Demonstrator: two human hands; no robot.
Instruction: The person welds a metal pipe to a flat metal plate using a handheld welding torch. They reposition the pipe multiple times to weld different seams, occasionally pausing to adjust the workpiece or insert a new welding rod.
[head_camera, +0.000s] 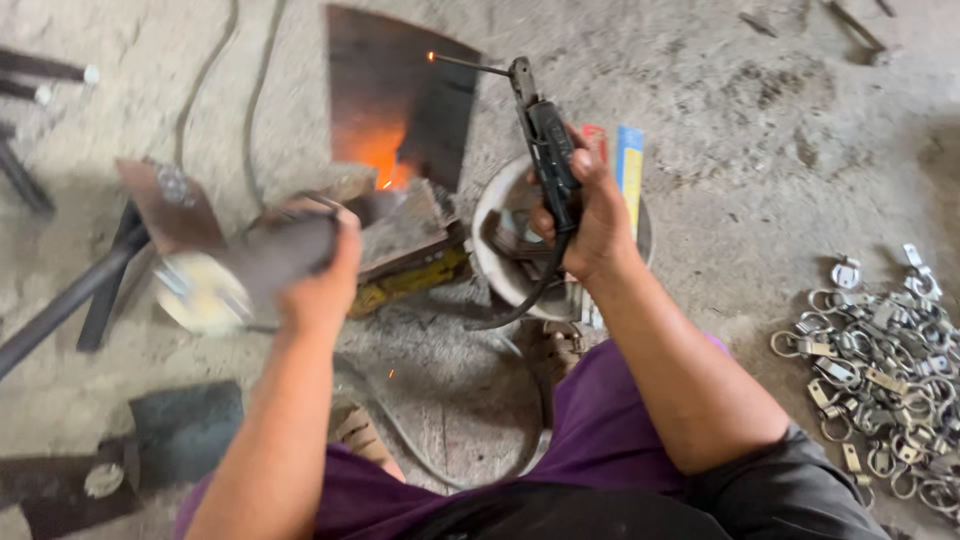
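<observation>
Dusty concrete floor (700, 130): right hand (585, 215) fisted round the electrode holder (548, 150), rod pointing up-left; left hand (320, 275) grips a blurred hammer (240, 265), nearer the glowing workpiece (385, 180).

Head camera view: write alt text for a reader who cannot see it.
A person's right hand grips a black welding electrode holder with a glowing-tipped rod, while the left hand holds a blurred dark tool over scrap metal. A heap of metal rings lies on the sandy ground at right.
</observation>
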